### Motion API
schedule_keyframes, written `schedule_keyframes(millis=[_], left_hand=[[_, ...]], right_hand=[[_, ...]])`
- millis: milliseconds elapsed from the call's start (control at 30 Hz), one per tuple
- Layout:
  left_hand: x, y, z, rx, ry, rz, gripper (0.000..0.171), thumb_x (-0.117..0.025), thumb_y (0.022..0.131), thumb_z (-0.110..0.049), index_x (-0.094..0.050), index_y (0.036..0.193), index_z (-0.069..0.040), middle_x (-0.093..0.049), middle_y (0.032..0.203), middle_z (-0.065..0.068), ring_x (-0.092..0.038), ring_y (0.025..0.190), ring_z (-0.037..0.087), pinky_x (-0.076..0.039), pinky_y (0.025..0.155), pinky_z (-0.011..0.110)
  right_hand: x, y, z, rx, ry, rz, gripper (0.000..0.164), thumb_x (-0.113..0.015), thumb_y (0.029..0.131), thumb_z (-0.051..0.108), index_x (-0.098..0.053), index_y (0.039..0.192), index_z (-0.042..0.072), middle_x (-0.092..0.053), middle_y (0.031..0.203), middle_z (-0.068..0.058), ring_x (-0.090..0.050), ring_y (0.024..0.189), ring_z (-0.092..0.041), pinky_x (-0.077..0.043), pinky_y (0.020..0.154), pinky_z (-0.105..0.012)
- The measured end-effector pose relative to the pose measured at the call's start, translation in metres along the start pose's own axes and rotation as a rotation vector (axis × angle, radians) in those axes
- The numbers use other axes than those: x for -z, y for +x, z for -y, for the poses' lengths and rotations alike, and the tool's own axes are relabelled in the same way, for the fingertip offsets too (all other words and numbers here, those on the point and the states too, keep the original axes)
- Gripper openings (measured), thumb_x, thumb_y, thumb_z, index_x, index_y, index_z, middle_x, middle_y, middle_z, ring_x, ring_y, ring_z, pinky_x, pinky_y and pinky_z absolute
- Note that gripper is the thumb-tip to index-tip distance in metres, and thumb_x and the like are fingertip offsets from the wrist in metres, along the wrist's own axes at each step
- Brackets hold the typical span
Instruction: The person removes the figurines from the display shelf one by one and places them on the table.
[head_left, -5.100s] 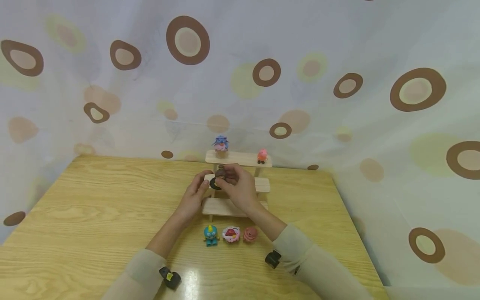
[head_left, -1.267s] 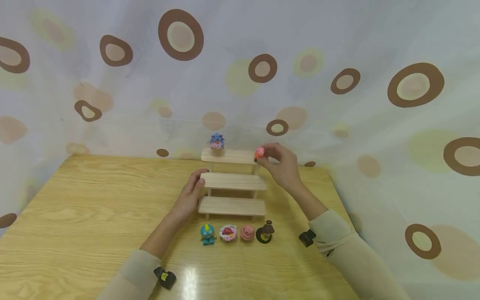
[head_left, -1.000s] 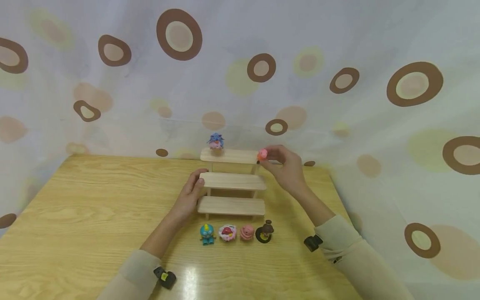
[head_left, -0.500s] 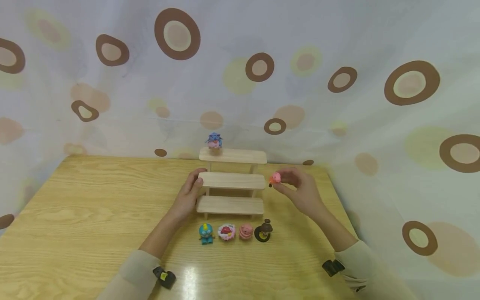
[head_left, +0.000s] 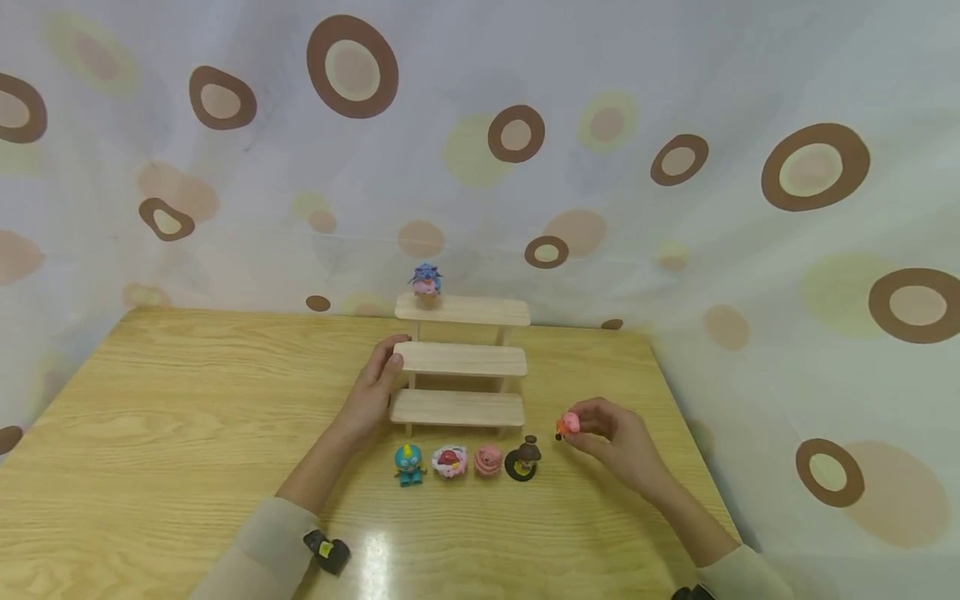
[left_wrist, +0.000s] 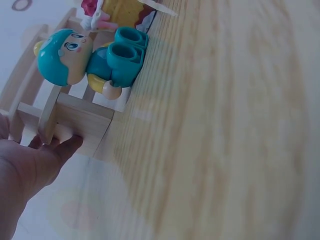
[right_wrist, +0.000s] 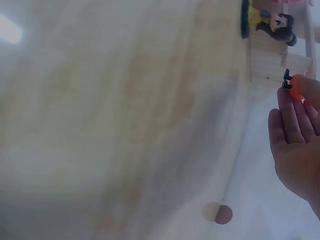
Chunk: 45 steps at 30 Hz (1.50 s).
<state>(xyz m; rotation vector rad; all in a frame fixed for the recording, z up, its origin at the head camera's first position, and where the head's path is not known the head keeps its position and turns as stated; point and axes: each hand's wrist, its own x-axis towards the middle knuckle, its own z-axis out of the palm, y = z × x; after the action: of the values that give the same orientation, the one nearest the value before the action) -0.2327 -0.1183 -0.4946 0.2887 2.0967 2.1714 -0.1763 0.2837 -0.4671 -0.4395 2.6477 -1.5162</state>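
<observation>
My left hand [head_left: 369, 398] grips the left side of a three-tier wooden display shelf [head_left: 468, 360], its thumb at the middle tier. In the left wrist view, its fingers [left_wrist: 62, 150] touch the shelf's side panel. Off the shelf's right side, my right hand [head_left: 626, 446] pinches a small pink pig figurine [head_left: 572, 422] in orange clothing. The right wrist view shows the pig's orange body and dark feet [right_wrist: 286, 80]; the rest is mostly hidden by the hand. Closest to it is a brown-haired figurine [head_left: 529, 452] on a black base.
A blue-and-pink figurine [head_left: 427, 282] stands at the left of the top tier. In front of the shelf are a teal figurine [head_left: 409, 467], a white-and-pink one with a red middle [head_left: 450, 461], and a pink swirled one [head_left: 488, 461]. Behind the table [head_left: 225, 417] hangs a patterned cloth [head_left: 465, 75].
The brown-haired figurine went from my hands to the row's right end. My right hand then took the pig off the top tier and brought it down to the right; my left hand stayed at the shelf.
</observation>
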Motion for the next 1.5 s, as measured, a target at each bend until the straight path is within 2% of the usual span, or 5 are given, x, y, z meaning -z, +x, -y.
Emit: schedule_keyframes(millis=[333, 667, 1000, 1300, 1500], left_hand=[[0.001, 0.000, 0.001, -0.015, 0.012, 0.015, 0.049, -0.033, 0.117, -0.041, -0.034, 0.160, -0.017, -0.032, 0.168, 0.014, -0.019, 0.160, 0.035, -0.012, 0.130, 0.058], [0.002, -0.003, -0.002, 0.006, 0.020, -0.001, 0.050, -0.032, 0.116, -0.043, -0.033, 0.160, -0.020, -0.036, 0.165, 0.011, -0.025, 0.158, 0.034, -0.017, 0.129, 0.059], [0.000, -0.002, -0.002, 0.014, 0.019, 0.006, 0.050, -0.032, 0.116, -0.042, -0.032, 0.162, -0.021, -0.034, 0.166, 0.013, -0.023, 0.159, 0.036, -0.017, 0.128, 0.061], [0.000, -0.002, -0.002, 0.019, 0.020, 0.001, 0.049, -0.032, 0.116, -0.042, -0.033, 0.161, -0.021, -0.033, 0.167, 0.011, -0.021, 0.160, 0.034, -0.016, 0.129, 0.060], [0.001, -0.001, -0.002, 0.020, 0.011, 0.006, 0.050, -0.033, 0.116, -0.042, -0.033, 0.161, -0.020, -0.034, 0.167, 0.012, -0.022, 0.159, 0.035, -0.016, 0.129, 0.059]], right_hand=[[-0.011, -0.022, -0.023, -0.061, 0.043, 0.054, 0.025, -0.084, 0.091, 0.008, -0.071, 0.112, 0.010, -0.078, 0.108, -0.006, -0.076, 0.099, -0.020, -0.062, 0.086, -0.029], [-0.018, -0.021, -0.024, 0.056, -0.010, 0.074, 0.023, -0.084, 0.091, 0.007, -0.072, 0.110, 0.017, -0.078, 0.106, 0.002, -0.076, 0.101, -0.020, -0.060, 0.093, -0.031], [-0.023, -0.022, -0.027, 0.053, -0.095, 0.042, 0.028, -0.087, 0.088, 0.008, -0.072, 0.108, 0.020, -0.076, 0.104, 0.008, -0.072, 0.100, -0.014, -0.060, 0.091, -0.036], [-0.022, -0.022, -0.024, 0.031, -0.092, 0.056, 0.037, -0.091, 0.085, 0.012, -0.071, 0.116, 0.016, -0.075, 0.110, 0.005, -0.069, 0.105, -0.016, -0.057, 0.097, -0.046], [-0.016, -0.021, -0.023, 0.048, -0.125, 0.092, 0.061, -0.094, 0.083, 0.018, -0.064, 0.135, 0.009, -0.072, 0.125, -0.001, -0.067, 0.117, -0.023, -0.055, 0.102, -0.049]])
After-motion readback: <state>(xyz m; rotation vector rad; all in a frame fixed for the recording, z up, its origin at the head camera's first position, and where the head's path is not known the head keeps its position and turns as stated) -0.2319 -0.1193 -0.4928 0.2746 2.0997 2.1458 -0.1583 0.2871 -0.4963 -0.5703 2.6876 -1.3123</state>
